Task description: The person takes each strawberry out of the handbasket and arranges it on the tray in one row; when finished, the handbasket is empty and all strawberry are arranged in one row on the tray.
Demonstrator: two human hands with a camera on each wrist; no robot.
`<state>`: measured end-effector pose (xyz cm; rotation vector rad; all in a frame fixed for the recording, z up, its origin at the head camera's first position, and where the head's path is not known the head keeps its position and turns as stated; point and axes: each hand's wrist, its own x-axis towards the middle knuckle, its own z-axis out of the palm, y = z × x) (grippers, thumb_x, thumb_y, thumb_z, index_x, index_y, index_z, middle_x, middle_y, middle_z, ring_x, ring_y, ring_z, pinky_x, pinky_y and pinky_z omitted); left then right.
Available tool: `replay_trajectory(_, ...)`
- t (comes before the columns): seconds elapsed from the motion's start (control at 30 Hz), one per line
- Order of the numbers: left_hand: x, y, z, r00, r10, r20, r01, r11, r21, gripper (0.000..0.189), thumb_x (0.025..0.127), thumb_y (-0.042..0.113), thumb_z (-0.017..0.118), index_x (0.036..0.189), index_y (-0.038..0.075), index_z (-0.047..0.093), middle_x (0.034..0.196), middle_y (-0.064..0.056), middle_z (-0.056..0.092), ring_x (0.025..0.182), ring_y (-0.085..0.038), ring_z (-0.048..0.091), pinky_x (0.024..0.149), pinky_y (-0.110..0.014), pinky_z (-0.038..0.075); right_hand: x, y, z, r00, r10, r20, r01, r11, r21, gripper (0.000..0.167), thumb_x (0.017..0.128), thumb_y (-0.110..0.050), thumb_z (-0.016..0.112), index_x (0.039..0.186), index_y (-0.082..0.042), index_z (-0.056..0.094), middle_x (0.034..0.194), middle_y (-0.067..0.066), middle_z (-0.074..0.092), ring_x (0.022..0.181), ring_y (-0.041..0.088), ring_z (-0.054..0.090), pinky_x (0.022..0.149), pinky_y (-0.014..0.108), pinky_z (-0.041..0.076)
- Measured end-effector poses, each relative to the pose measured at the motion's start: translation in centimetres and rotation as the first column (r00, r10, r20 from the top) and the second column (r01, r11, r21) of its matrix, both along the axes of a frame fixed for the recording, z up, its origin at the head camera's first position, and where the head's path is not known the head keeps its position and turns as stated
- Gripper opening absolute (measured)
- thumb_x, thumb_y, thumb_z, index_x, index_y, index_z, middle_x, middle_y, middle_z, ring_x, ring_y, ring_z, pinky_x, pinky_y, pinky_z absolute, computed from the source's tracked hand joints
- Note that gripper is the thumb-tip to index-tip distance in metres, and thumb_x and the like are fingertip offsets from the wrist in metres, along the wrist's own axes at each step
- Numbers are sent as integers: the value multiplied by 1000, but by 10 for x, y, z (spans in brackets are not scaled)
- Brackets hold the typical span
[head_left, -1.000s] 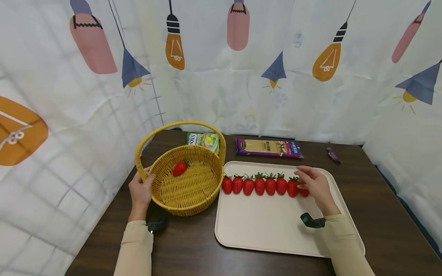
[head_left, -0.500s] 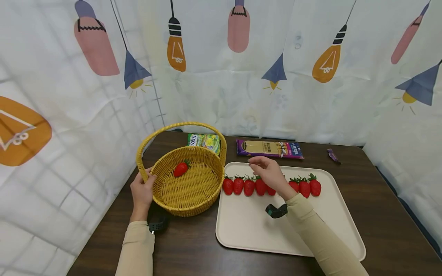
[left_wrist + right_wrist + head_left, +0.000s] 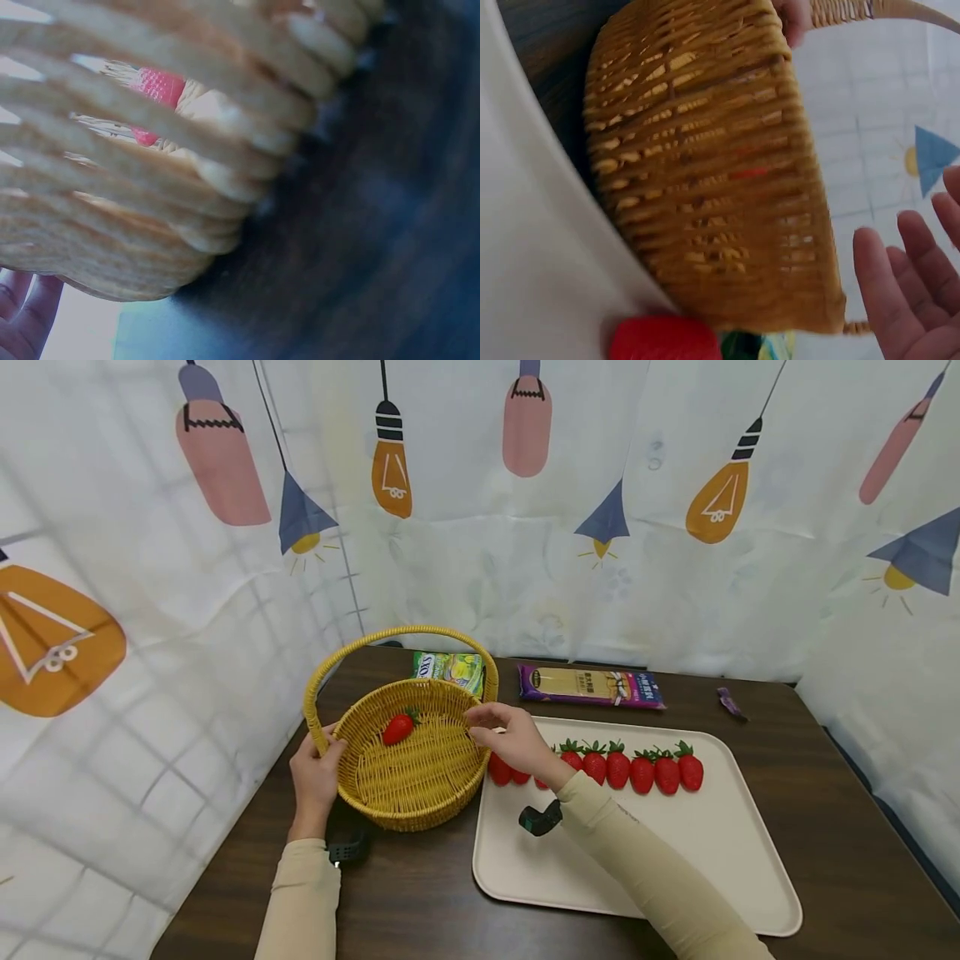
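My left hand [image 3: 313,781] grips the yellow woven basket [image 3: 408,818] at its left rim, by the foot of the handle. A single strawberry [image 3: 397,728] lies inside the basket, and in the left wrist view red [image 3: 159,88] shows through the weave. My right hand [image 3: 517,745] hovers near the basket's right rim, fingers loosely bent; nothing shows in its grasp in the right wrist view. Beneath that hand, a row of several strawberries [image 3: 618,768] crosses the upper part of the cream tray [image 3: 720,843]. Hand and wrist partly hide the row's left end.
Behind the basket lies a green snack packet [image 3: 461,670]. A purple pasta packet [image 3: 592,685] is beyond the tray, with a small purple wrapped item [image 3: 731,703] to its right. A patterned curtain [image 3: 480,568] borders the dark table [image 3: 420,893] at the back.
My right hand has swept left from the row's right end, over the strawberries, to the basket's right rim. The left hand keeps its hold on the basket. The view shifts slightly.
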<state>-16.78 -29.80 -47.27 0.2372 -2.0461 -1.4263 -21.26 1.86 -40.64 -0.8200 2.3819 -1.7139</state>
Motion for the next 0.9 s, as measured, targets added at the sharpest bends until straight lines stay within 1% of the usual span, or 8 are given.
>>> replay_trajectory(0.13, 1, -1, 1, 1000, -1, 4, 1, 1000, 3, 14, 93, 7, 61, 83, -1, 56, 122, -15, 67, 86, -2, 57, 57, -19, 38, -6, -22, 4, 1000, 9, -14, -8, 998, 57, 25, 95, -15, 62, 117, -5, 67, 112, 6, 69, 98, 15, 63, 81, 30, 52)
replay_trajectory(0.3, 3, 1, 2, 1000, -17, 11, 17, 1000, 24, 13, 93, 7, 61, 85, -2, 56, 122, -16, 66, 90, 0, 57, 62, -17, 41, -14, -43, 11, 998, 64, -5, -61, 971, 230, 24, 96, -19, 61, 117, -11, 68, 109, 0, 68, 97, 14, 62, 83, 29, 50)
replay_trajectory(0.37, 7, 6, 11, 999, -25, 20, 24, 999, 22, 12, 93, 5, 61, 86, -4, 56, 123, -18, 66, 92, -5, 58, 62, -17, 41, -15, -48, 16, 991, 121, 50, -130, 944, 304, 27, 96, -21, 61, 120, -10, 66, 111, 2, 68, 95, 20, 64, 82, 32, 52)
replay_trajectory(0.43, 6, 6, 11, 1000, -19, 9, 19, 1000, 16, 11, 92, 4, 61, 85, -4, 57, 122, -18, 66, 91, -5, 58, 63, -17, 40, -18, -52, 20, 977, 180, 110, -209, 900, 382, 32, 96, -24, 61, 124, -9, 65, 115, 5, 67, 95, 24, 66, 79, 32, 53)
replay_trajectory(0.53, 3, 6, 11, 1000, -9, 3, 9, 1000, 7, 11, 92, 2, 61, 84, -4, 56, 120, -17, 67, 88, -7, 58, 62, -18, 40, -21, -57, 26, 950, 246, 191, -308, 835, 456, 39, 96, -27, 61, 128, -5, 62, 119, 10, 66, 93, 31, 68, 74, 34, 55)
replay_trajectory(0.6, -2, 1, 2, 1000, -1, -14, 1, 1000, 10, 12, 92, 4, 62, 82, 0, 56, 119, -13, 68, 84, -5, 56, 60, -19, 39, -25, -62, 27, 947, 263, 185, -321, 806, 498, 39, 96, -29, 62, 127, -6, 63, 120, 9, 66, 95, 27, 67, 74, 30, 54)
replay_trajectory(0.77, -1, 1, 2, 1000, -6, 3, 6, 1000, 29, 12, 92, 5, 62, 82, 3, 56, 120, -13, 68, 83, -8, 57, 59, -20, 39, -32, -74, 31, 956, 244, 161, -292, 802, 520, 36, 96, -30, 61, 125, -9, 65, 121, 6, 66, 99, 22, 64, 78, 31, 53)
replay_trajectory(0.9, 0, 1, 0, 1000, -5, 17, 4, 999, 39, 12, 93, 7, 61, 83, 2, 56, 120, -13, 67, 84, -7, 57, 59, -20, 40, -39, -83, 32, 950, 217, 224, -300, 834, 462, 33, 97, -29, 61, 124, -10, 65, 122, 9, 64, 85, 33, 63, 79, 44, 53)
